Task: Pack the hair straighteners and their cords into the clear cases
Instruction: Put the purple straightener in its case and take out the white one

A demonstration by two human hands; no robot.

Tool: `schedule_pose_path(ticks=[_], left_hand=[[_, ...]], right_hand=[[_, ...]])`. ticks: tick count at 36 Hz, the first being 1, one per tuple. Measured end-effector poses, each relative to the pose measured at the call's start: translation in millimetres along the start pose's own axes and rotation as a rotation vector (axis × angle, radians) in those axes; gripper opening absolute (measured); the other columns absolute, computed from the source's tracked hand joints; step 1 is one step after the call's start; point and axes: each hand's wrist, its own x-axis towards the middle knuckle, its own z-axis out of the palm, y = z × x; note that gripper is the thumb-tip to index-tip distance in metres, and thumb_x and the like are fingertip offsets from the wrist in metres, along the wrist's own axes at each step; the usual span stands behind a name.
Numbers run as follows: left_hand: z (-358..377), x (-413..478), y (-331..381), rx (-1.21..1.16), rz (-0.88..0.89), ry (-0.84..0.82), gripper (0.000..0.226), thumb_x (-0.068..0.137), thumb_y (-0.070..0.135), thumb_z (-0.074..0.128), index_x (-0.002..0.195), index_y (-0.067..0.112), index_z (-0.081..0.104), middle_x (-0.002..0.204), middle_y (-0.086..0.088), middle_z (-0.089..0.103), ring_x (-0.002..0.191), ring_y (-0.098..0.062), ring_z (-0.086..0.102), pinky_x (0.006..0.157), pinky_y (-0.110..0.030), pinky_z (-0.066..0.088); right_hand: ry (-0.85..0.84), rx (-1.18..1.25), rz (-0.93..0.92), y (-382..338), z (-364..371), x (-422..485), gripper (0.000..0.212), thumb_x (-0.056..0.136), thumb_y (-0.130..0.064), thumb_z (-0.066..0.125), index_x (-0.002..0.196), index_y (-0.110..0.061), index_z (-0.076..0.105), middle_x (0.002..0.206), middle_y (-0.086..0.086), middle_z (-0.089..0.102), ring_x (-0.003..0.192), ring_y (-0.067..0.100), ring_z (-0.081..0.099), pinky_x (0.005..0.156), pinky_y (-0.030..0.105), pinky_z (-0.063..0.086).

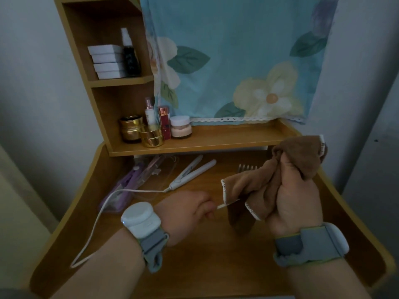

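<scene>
A white hair straightener (pixel 192 172) lies on the wooden desk (pixel 194 255), its jaws pointing to the back right. Its white cord (pixel 99 216) loops left and down toward the desk's front. My left hand (pixel 190 212) is curled and pinches the cord's white end near the desk's middle. A purple straightener (pixel 127 184) sits inside a clear case (pixel 116 201) at the left. A second clear case (pixel 157 169) lies just behind it, beside the white straightener. My right hand (pixel 295 195) grips a bunched brown cloth (pixel 259 184) above the desk.
A comb (pixel 248 167) lies behind the cloth. The shelf (pixel 216 139) above the desk holds gold jars (pixel 140 131), bottles and a pink cream jar (pixel 180 127). White boxes (pixel 106 61) and a spray bottle stand higher up. A floral curtain (pixel 237 61) hangs at the back.
</scene>
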Motion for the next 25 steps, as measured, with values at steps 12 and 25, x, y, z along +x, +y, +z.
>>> schedule_pose_path(ticks=[12,25], left_hand=[[3,4,-39,0.360,-0.182,-0.045,0.024,0.102,0.035,0.033,0.110,0.027,0.054,0.109,0.006,0.059,0.100,-0.011,0.056,0.072,-0.019,0.035],[13,13,-55,0.454,-0.381,-0.042,0.029,0.102,0.032,0.036,0.120,0.023,0.056,0.118,-0.001,0.060,0.106,-0.017,0.057,0.086,-0.026,0.044]], right_hand=[[-0.087,0.093,0.150,12,-11,18,0.098,0.037,-0.073,0.077,0.112,-0.011,0.064,0.099,0.019,0.068,0.088,0.042,0.067,0.068,0.057,0.054],[-0.153,0.156,0.067,8,-13,14,0.057,0.064,-0.057,0.069,0.100,-0.013,0.064,0.094,0.022,0.064,0.092,0.050,0.062,0.074,0.070,0.048]])
